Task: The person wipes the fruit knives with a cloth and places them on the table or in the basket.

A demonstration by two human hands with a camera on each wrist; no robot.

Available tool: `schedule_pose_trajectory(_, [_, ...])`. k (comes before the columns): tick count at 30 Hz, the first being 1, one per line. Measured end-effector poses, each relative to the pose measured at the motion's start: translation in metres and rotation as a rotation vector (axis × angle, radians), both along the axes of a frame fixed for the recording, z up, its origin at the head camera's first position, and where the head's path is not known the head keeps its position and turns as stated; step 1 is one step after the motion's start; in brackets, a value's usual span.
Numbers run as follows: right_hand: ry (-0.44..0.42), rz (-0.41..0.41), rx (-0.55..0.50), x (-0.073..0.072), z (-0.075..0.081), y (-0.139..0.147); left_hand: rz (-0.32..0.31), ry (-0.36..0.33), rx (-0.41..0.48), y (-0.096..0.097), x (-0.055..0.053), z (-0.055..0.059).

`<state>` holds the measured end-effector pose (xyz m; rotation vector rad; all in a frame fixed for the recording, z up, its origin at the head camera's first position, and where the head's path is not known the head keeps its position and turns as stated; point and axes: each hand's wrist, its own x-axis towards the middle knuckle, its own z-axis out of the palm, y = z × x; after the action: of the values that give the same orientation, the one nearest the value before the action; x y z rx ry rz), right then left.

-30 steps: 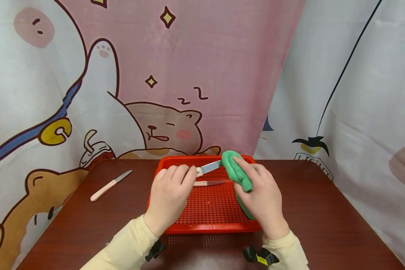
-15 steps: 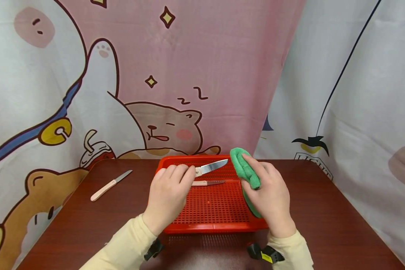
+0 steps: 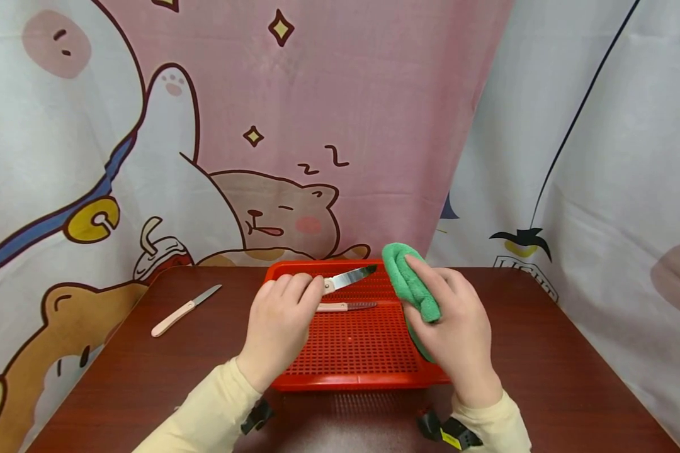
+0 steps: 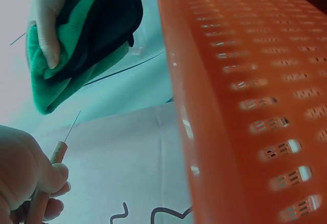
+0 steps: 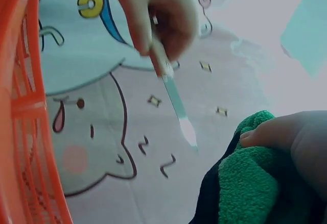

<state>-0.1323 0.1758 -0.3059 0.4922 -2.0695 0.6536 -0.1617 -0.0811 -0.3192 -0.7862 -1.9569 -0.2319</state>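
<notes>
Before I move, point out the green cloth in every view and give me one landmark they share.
Head: the green cloth is just right of centre, held in the right hand.
Left wrist: upper left.
Right wrist: lower right.
Shared landmark: the red basket, low centre in head, right side in left wrist, left edge in right wrist.

Shiny metal is seen on the held knife blade [image 3: 348, 277], fuzzy cloth on the towel [image 3: 409, 284], smooth plastic on the basket [image 3: 357, 382], wood-like gloss on the bench [image 3: 544, 358].
</notes>
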Motion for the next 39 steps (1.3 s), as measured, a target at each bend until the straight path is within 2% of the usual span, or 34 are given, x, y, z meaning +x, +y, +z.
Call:
schedule_pose_trajectory(5, [0.024, 0.083, 0.039, 0.005, -0.001, -0.017, 0.006, 0.003, -0.001, 0.002, -0.001, 0.000])
schedule_pose_trajectory(12, [0.007, 0.132, 0.060, 0.006, -0.007, -0.037, 0.019, 0.020, 0.001, 0.007, -0.001, 0.001])
schedule_pose_trajectory(24, [0.006, 0.096, 0.113, 0.001, -0.015, -0.050, -0.002, 0.005, 0.008, 0.010, 0.002, 0.001])
schedule_pose_trajectory(39, [-0.027, 0.062, 0.123, -0.002, -0.019, -0.044, -0.029, 0.011, 0.022, 0.008, 0.001, -0.002])
